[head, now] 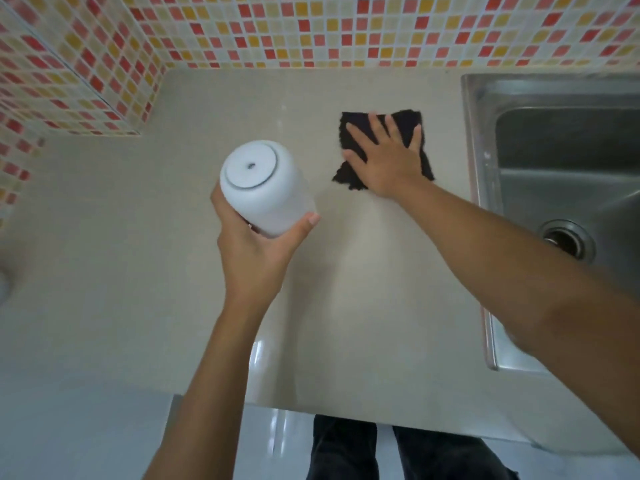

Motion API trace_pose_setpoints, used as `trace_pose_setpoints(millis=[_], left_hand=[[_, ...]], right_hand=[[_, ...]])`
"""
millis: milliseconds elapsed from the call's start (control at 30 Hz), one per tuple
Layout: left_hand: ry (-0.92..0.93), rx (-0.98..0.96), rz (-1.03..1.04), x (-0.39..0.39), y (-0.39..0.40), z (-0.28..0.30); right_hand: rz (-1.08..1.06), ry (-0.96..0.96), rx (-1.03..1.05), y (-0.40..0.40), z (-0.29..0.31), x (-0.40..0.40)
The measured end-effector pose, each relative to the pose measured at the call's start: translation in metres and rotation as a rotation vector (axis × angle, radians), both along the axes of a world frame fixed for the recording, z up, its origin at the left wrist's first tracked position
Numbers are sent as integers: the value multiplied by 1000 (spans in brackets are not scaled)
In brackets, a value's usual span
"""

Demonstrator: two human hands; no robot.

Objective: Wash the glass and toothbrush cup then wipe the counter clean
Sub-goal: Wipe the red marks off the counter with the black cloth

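Observation:
My left hand point(258, 252) holds a white toothbrush cup point(263, 185) above the beige counter point(156, 271), upside down so that its base with a small centre hole faces me. My right hand point(384, 157) lies flat, fingers spread, pressing on a black cloth point(408, 123) that sits on the counter just left of the sink. No glass is clearly in view.
A stainless steel sink point(554, 168) with a round drain point(568, 242) fills the right side. Mosaic tile walls point(311, 29) in red, orange and cream close the back and left, with a tiled ledge point(69, 81) jutting out at the upper left. The counter's front edge runs along the bottom above my legs.

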State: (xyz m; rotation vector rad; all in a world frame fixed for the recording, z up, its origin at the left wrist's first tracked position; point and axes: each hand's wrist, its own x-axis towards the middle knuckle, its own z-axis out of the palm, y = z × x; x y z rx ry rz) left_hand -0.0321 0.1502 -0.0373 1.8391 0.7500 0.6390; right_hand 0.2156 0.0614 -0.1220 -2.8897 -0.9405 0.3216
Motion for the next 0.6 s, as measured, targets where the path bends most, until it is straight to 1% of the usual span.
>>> trace_pose_setpoints(millis=[100,167,233,333,433,500,600], left_hand=[[35,-32,-24,-3,-2,-10],[52,-48,-22,0,-3,-17],[58,-65,-26,9,-5,-24],[43,-86,-73,32,-12,-30],[24,-92,-122,49,-16,-36],[28,-89,-147,56,-17,-42],[19,-104,-161,61,-21,-47]], right_hand=[[-105,-17,3,-27,-2,-11],[-117,-29,4,-48,-3,-41],[-71,-61,22,-73,-3,-85],[71,-104,7,-121,-1,-141],[173,-139,-35,-160,-2,-144],[92,-152,-35,-170,-1,-134],[-91,-163,40,-168,-1,-126]])
